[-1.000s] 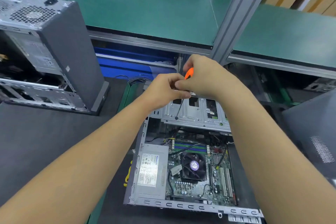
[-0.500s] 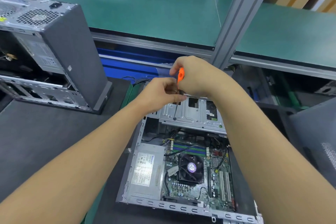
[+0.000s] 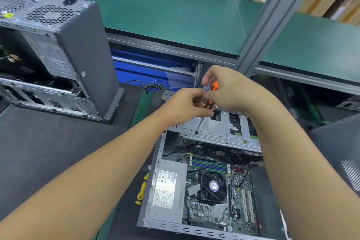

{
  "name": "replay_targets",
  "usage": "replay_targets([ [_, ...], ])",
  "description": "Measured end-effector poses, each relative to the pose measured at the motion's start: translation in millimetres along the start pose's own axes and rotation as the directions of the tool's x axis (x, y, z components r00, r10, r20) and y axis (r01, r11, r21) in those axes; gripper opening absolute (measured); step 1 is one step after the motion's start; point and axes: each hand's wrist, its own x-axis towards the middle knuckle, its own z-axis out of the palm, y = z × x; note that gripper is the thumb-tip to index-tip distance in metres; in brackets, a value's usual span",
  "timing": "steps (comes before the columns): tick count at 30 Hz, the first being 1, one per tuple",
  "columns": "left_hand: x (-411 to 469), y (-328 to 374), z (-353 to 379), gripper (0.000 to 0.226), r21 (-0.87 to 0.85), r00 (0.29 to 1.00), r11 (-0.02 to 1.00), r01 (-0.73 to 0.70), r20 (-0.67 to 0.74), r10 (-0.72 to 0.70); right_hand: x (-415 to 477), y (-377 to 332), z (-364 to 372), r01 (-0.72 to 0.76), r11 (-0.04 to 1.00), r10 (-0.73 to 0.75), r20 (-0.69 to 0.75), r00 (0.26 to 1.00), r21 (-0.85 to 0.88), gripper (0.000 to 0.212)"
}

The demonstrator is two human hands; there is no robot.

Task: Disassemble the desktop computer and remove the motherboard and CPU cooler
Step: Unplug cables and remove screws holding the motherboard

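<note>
Our left hand (image 3: 185,107) pinches the screwdriver (image 3: 199,125) low on its handle, our right hand (image 3: 231,91) wraps the orange top, tip on the drive cage (image 3: 220,128); below, motherboard (image 3: 204,207) and cooler (image 3: 213,186) sit in the open case (image 3: 194,231), neither yet removed.

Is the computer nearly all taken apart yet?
Not nearly. The case is already open. The left hand and right hand hold the orange screwdriver, its tip on the metal drive cage. The motherboard and CPU cooler sit inside, not yet removed.
</note>
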Motion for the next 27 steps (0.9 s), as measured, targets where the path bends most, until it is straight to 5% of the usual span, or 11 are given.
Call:
replay_targets([
  [3, 6.7, 3.2, 5.6, 0.033, 0.093, 0.999, 0.995, -0.027, -0.029, 0.03, -0.2, -0.2, 1.1, -0.059, 0.998, 0.059, -0.046, 0.997, 0.011, 0.017],
  [7, 11.7, 4.4, 11.5, 0.044, 0.166, 0.999, 0.985, -0.051, 0.012, 0.05, -2.9, -2.5, 11.4, -0.252, 0.966, 0.24, -0.153, 0.959, -0.06, 0.046],
  [12, 6.0, -2.4, -2.9, 0.029, 0.001, 0.984, 0.996, -0.084, 0.155, 0.083, -3.6, -8.4, 10.7, -0.175, 0.979, 0.159, -0.146, 0.976, -0.105, 0.023],
  [15, 5.6, -5.5, -7.7, 0.024, -0.091, 0.989, 0.991, -0.095, 0.103, 0.104, -7.5, -10.3, 4.0, -0.137, 0.989, 0.133, -0.074, 0.988, -0.057, 0.012],
  [18, 7.1, -1.8, -2.8, 0.028, -0.046, 0.994, 0.994, -0.1, 0.043, 0.102, -10.1, -12.4, 5.9, -0.146, 0.988, 0.144, -0.037, 0.989, -0.053, 0.015],
  [22, 9.3, 3.3, 5.2, 0.035, 0.058, 0.994, 0.993, -0.101, 0.059, 0.097, -9.7, -14.7, 14.0, -0.241, 0.967, 0.227, -0.16, 0.961, -0.076, 0.041],
  [27, 5.8, 1.3, -4.6, 0.019, -0.018, 0.98, 0.994, -0.111, 0.165, 0.112, -9.2, -14.7, 13.3, -0.155, 0.98, 0.134, -0.16, 0.978, -0.124, 0.012],
])
